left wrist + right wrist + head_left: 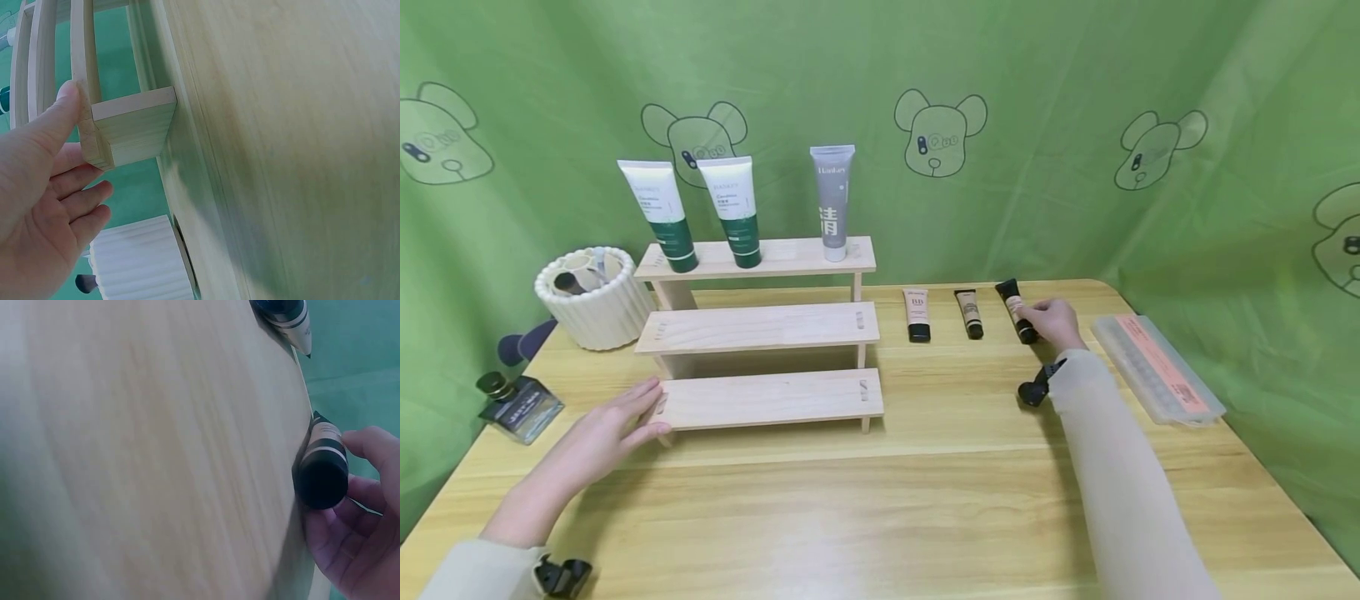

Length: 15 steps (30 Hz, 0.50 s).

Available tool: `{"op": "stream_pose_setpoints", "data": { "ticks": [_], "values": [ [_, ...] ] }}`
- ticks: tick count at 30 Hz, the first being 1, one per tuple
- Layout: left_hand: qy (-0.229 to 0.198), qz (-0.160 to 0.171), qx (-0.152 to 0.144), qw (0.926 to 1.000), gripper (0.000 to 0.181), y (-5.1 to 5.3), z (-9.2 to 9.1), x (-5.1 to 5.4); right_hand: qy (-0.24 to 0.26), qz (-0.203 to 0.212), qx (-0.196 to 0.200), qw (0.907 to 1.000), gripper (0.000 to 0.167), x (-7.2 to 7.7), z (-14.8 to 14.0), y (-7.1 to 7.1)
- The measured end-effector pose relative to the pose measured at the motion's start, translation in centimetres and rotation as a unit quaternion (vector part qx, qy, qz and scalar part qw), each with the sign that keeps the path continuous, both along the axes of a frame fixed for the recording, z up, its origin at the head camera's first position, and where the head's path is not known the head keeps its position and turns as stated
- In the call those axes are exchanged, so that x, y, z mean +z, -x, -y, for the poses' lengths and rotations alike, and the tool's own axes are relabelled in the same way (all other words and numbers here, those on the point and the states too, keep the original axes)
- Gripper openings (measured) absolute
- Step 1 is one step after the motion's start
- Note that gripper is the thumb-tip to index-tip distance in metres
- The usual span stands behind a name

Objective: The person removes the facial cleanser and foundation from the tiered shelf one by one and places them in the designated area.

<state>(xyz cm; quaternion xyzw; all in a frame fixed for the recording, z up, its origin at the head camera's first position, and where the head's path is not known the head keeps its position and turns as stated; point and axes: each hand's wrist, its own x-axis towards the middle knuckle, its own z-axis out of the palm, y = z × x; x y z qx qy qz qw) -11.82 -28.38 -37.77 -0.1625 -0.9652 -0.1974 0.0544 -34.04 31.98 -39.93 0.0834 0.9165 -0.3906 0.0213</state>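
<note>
A three-step wooden display rack (767,398) stands left of centre. My left hand (607,429) holds the left end of its lowest step, with the thumb (67,94) against the board and the other fingers around its end. On the right, my right hand (1054,323) pinches a small black-capped cosmetic tube (1017,310) that lies on the table, thumb on one side and fingers by the cap (324,481). To its left lie a beige tube (970,315) and a pink BB cream tube (917,315), both with black caps.
Two white-and-green tubes (658,215) and a grey tube (832,202) stand on the top step. A ribbed white brush holder (597,308) and a dark perfume bottle (522,410) stand at left. A clear plastic case (1157,369) lies at right. Green cloth hangs behind.
</note>
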Motion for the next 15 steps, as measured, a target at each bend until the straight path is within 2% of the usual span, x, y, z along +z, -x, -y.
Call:
{"op": "stream_pose_setpoints", "data": {
  "ticks": [6,15],
  "values": [
    [0.000,0.002,0.000,1.0000,0.062,0.0,0.0,0.0,0.025,-0.036,0.009,0.9990,0.053,1.9,0.7,-0.7],
    [0.000,0.001,0.000,1.0000,0.062,0.0,0.0,0.0,0.042,-0.092,0.044,0.9939,0.050,6.9,3.6,-0.4]
  ]
}}
